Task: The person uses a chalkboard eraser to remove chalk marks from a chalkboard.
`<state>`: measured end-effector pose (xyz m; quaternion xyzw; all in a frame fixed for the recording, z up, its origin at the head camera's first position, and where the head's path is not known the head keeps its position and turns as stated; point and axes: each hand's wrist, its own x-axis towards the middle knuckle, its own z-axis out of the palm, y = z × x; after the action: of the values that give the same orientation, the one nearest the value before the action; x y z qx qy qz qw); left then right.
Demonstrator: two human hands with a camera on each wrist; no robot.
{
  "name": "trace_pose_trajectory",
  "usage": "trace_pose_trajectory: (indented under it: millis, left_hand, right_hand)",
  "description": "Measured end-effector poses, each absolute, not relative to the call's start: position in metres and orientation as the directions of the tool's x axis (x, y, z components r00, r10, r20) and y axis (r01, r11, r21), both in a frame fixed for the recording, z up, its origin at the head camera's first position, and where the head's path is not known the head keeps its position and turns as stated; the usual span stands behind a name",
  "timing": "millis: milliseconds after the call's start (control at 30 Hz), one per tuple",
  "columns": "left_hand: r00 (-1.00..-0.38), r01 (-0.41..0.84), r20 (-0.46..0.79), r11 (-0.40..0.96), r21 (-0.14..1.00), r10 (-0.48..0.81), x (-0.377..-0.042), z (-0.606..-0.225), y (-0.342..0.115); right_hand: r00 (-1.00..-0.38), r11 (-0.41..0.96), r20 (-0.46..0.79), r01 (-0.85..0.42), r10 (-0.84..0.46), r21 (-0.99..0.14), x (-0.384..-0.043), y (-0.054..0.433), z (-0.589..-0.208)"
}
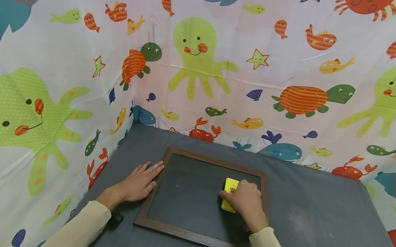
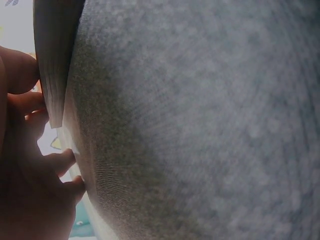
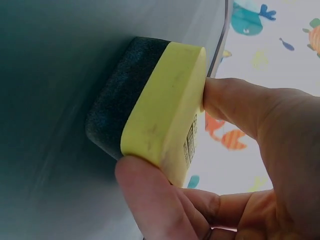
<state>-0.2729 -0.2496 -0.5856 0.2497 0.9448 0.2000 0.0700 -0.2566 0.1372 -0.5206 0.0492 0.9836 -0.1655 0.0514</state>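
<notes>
- And the yellow eraser (image 1: pixel 232 185) is found right of centre in the lower half of the head view, over the right part of the blackboard (image 1: pixel 186 195).
- It is clamped in the right hand (image 1: pixel 246 198): the block is pinched by its sides between thumb and fingers, as is clearly shown in the right wrist view.
- There, the dark pad (image 3: pixel 127 80) is turned toward the board; it seems to be set against the surface, though full contact cannot be confirmed.
- Over at lower left of centre, the left hand (image 1: pixel 138 183) is laid at the wooden frame (image 1: pixel 199 239), its fingers extended and curled round nothing; the thumb is seen touching the frame's side in the left wrist view.
- Under it all, the grey cloth (image 1: pixel 302 226) is spread across the lower frame.
- The step in hand is judged to be a wipe: faint pale streaks are shown on the board at left in the right wrist view.
- For the next move, the pad should be pressed flat and drawn across the streaks, with the frame braced from the left so that no sliding is allowed.
</notes>
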Motion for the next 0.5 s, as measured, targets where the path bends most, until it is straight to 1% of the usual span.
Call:
trace_pose_trajectory:
  millis: [300, 500]
  left_hand:
    - [-0.868, 0.44, -0.034, 0.799, 0.41, 0.495, -0.273, -0.583, -0.249]
    - [-0.867, 0.443, -0.026, 0.794, 0.416, 0.497, -0.273, -0.587, -0.249]
  right_hand:
    - [-0.983, 0.936, -0.148, 0.152, 0.11, -0.317, -0.253, 0.177, -0.52]
    - [-0.977, 0.931, -0.17, 0.18, 0.131, -0.318, -0.25, 0.193, -0.519]
